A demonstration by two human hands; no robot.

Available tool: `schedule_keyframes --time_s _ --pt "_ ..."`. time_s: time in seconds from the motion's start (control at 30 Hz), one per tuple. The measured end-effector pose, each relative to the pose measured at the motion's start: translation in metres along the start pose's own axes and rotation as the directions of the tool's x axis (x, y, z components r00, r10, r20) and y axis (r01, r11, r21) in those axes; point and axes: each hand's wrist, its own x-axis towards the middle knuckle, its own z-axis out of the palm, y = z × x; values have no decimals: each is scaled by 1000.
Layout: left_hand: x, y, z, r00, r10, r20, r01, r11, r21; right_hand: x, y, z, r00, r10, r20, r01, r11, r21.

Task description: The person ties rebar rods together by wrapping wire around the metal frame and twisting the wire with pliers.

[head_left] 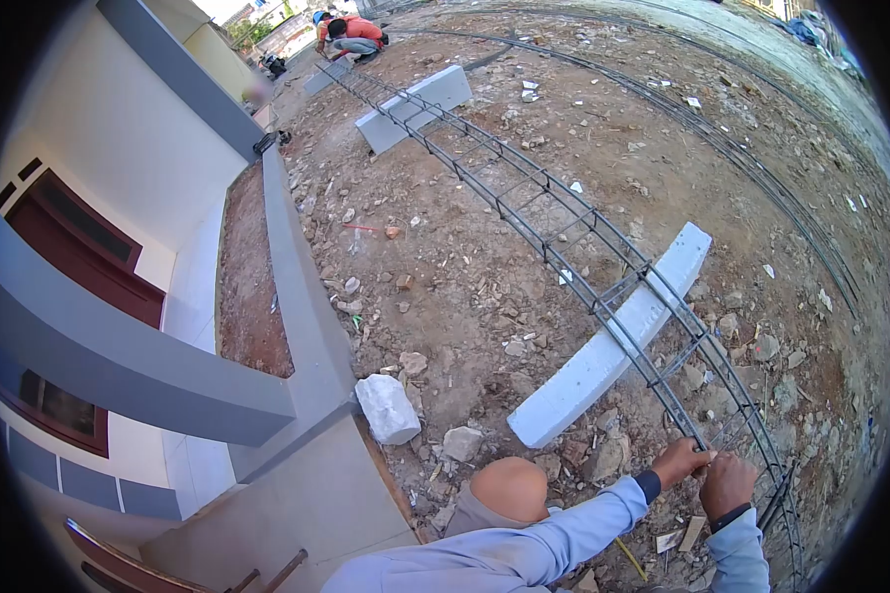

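A long rebar cage (547, 253), made of dark ribbed bars joined by stirrups, runs diagonally from the far top left to the lower right. My left hand (680, 463) is closed around a bar near the cage's close end. Right beside it, my right hand (729, 484) is a fist against the cage; what its fingers hold is hidden. A pale grey block (564, 400) lies crosswise under the cage just beyond my hands. Farther off, a second pale block (445, 91) also supports it.
Two people (354, 38) crouch by the cage's far end. Loose long bars (752, 163) lie on the rubble-strewn ground to the right. A white chunk (388, 408) sits beside a low grey wall (302, 267) at left. My knee (509, 489) is close to the near block.
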Motion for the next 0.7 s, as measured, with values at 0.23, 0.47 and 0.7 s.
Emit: schedule_keyframes --time_s 0.23,0.47,0.7 --pt "15 -23 -3 977 174 -122 -126 937 326 9 -11 -5 967 -210 145 229 965 -127" --pt "-7 15 6 992 -121 -23 116 979 -167 29 41 -19 983 -185 9 185 981 -58" --pt "-11 9 1 998 -53 -25 56 993 103 -17 32 35 951 286 -122 -288 958 2"
